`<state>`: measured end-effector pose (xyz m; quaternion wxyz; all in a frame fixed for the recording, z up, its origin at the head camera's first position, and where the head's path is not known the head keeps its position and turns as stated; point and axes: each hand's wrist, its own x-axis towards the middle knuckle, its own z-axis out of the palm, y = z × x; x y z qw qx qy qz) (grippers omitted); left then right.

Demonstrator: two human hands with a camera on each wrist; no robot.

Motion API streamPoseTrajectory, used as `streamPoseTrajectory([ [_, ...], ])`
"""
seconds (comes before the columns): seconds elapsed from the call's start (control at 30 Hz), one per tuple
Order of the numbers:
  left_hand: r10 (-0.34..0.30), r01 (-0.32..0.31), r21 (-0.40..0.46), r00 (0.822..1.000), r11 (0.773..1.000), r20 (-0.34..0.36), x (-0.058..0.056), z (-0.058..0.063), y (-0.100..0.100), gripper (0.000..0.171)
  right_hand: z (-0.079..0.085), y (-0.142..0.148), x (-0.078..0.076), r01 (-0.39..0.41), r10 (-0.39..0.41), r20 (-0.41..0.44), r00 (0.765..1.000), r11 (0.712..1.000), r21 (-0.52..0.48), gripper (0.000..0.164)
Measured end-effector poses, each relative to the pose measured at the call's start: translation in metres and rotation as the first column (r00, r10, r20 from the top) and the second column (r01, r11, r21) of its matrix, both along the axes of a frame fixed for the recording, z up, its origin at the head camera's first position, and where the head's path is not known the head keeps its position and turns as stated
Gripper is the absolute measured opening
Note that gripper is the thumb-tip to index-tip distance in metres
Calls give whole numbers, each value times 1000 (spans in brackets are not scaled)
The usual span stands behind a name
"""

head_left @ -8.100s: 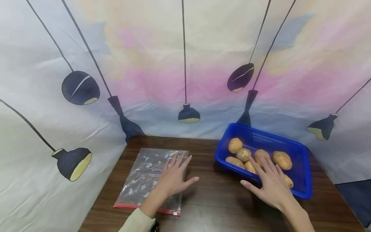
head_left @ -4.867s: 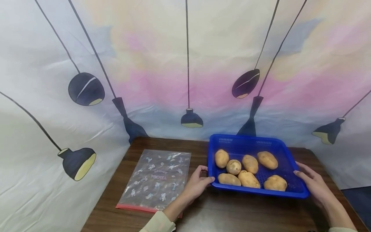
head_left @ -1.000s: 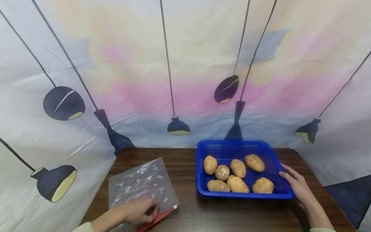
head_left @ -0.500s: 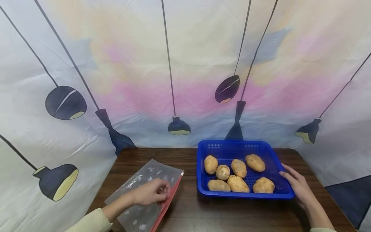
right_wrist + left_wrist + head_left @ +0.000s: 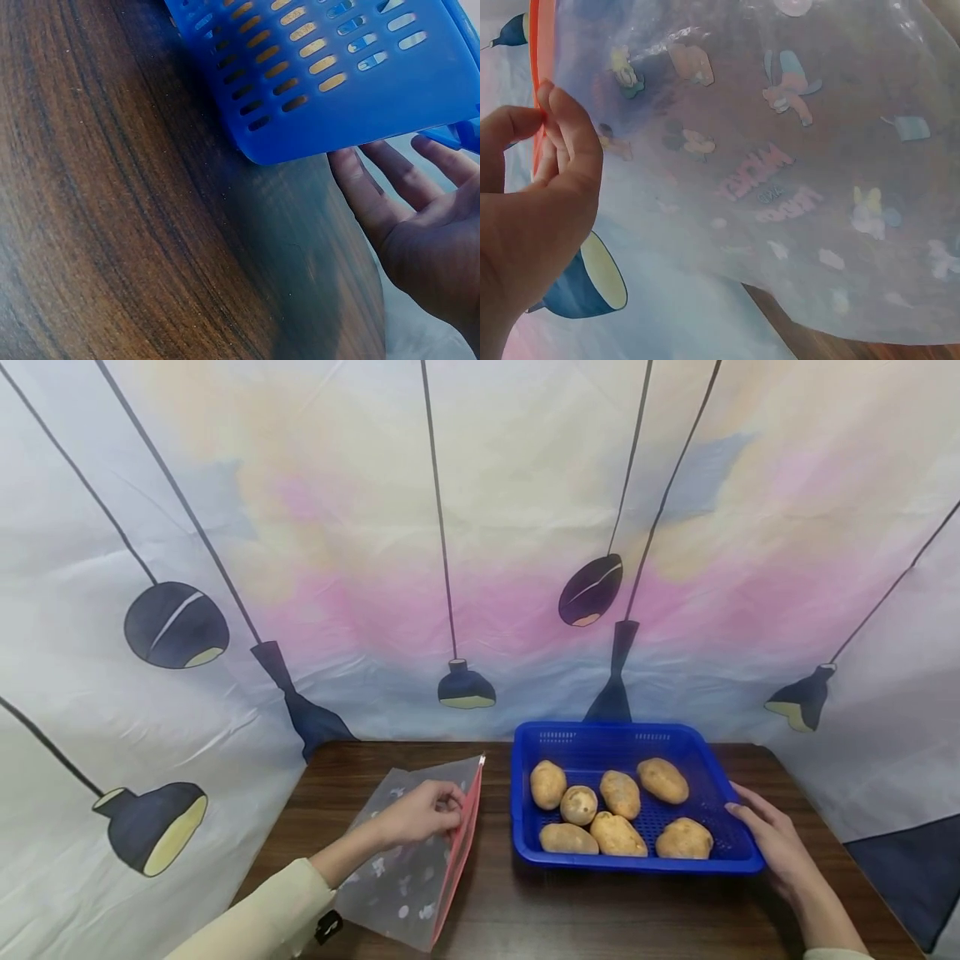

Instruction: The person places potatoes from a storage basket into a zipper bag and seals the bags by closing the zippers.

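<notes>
My left hand [image 5: 423, 814] pinches the red zip edge of a clear printed zip bag [image 5: 397, 881], left of centre on the table. In the left wrist view, thumb and fingers of the left hand [image 5: 547, 187] meet on the red strip, and the see-through zip bag [image 5: 780, 225] spreads out from it, tilted. A blue plastic basket [image 5: 630, 864] holds several potatoes [image 5: 619, 835]. Beside its right end is my right hand [image 5: 776, 847], fingertips touching the rim. Seen from the right wrist, the right hand [image 5: 427, 217] has fairly straight fingers against the basket [image 5: 300, 135].
The dark wooden table [image 5: 495, 910] carries bag and basket side by side, with bare wood between them. Behind it hangs a cloth backdrop [image 5: 360, 568] printed with lamps. A dark band is on the left sleeve [image 5: 277, 902].
Earlier both hands held the basket's ends and the bag lay flat. Since then my left hand has pinched the bag's zip edge and swung it up and rightward. The right hand stays by the basket.
</notes>
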<state>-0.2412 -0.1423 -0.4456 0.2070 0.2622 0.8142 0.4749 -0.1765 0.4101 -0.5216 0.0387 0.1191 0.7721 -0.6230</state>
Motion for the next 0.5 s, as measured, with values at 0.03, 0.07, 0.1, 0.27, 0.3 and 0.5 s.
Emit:
streamPoseTrajectory([
  [0.03,13,-13,9,1000,1000,1,-2,1,3,15,0,0,0,2,-2,3,1000,1000,-3,74],
  [0.07,31,-31,12,1000,999,2,-4,1,6,16,0,0,0,3,-3,7,1000,1000,-1,74],
  [0.1,53,-53,20,999,998,10,-7,2,9,18,0,0,-1,3,-3,10,1000,1000,0,75],
  [0.27,165,-167,37,985,985,44,-17,3,22,22,-1,-1,-2,-5,5,14,1000,1000,5,75],
  [0.3,180,-182,43,982,982,50,-20,4,25,23,-1,-1,-2,-4,4,13,1000,1000,2,75],
  [0.5,216,-219,68,975,973,53,-34,8,45,21,0,1,-1,2,-2,5,1000,1000,-11,74],
])
